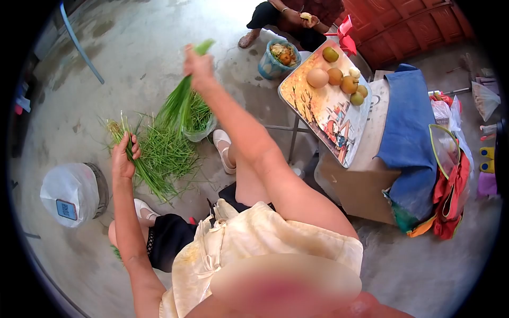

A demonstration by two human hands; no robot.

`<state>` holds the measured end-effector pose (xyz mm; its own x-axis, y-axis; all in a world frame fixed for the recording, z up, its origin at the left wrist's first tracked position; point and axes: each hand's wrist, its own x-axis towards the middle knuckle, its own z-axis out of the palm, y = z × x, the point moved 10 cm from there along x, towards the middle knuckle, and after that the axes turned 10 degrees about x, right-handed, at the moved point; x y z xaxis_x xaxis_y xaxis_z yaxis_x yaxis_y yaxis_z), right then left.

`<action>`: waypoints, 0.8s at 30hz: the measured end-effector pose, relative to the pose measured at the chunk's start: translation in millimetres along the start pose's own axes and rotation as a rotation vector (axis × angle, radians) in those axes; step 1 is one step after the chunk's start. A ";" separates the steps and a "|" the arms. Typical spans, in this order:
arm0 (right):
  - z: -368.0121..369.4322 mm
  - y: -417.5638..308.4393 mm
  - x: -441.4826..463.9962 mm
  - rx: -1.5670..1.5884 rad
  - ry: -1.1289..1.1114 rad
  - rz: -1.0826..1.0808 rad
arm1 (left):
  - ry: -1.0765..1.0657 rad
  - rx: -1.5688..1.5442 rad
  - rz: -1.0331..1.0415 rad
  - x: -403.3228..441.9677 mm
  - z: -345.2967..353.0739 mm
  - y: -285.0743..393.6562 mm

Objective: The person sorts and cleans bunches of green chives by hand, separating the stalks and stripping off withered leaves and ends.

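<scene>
My left hand (pixel 125 155) is closed around a bunch of garlic chives (pixel 151 177), whose pale, ragged ends stick up above the fingers while green leaves trail below. Raised farther out, my right hand (pixel 199 70) grips a second, longer bunch of chives (pixel 177 106); one end shows above the fist and the leaves hang down toward the floor. Between and beneath both hands lies a loose heap of cut greens (pixel 172 153). A clear plastic bag (pixel 197 135) with more greens in it sits beside the heap, partly behind the hanging bunch.
At left stands a bucket lined with white plastic (pixel 69 188). A small patterned table (pixel 302 98) carries several round fruits (pixel 318 78). Behind it, a scrap bin (pixel 265 66) stands near another person's hand (pixel 309 21). Blue cloth (pixel 408 122) drapes over a cardboard box (pixel 360 191).
</scene>
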<state>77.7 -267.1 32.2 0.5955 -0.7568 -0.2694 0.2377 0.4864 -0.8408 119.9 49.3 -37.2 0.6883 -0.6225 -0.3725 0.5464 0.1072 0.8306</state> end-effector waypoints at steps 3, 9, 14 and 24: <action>-77.0 -76.1 72.4 0.344 0.033 -0.247 | -0.040 -0.005 -0.004 13.2 -6.8 -8.0; -168.2 -175.5 156.2 0.353 0.005 -0.293 | -0.078 0.063 -0.066 1.7 5.3 -5.0; -12.2 41.9 12.3 0.127 -0.258 0.276 | -0.014 0.072 -0.043 -2.5 9.9 -6.1; 51.5 141.2 -131.8 -0.057 -0.627 0.545 | -0.050 0.003 -0.029 -9.3 -0.7 -6.6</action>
<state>72.3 -76.2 -26.8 0.9368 -0.0300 -0.3485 -0.2369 0.6784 -0.6955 110.3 54.9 -39.5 0.6472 -0.6635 -0.3753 0.5646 0.0864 0.8208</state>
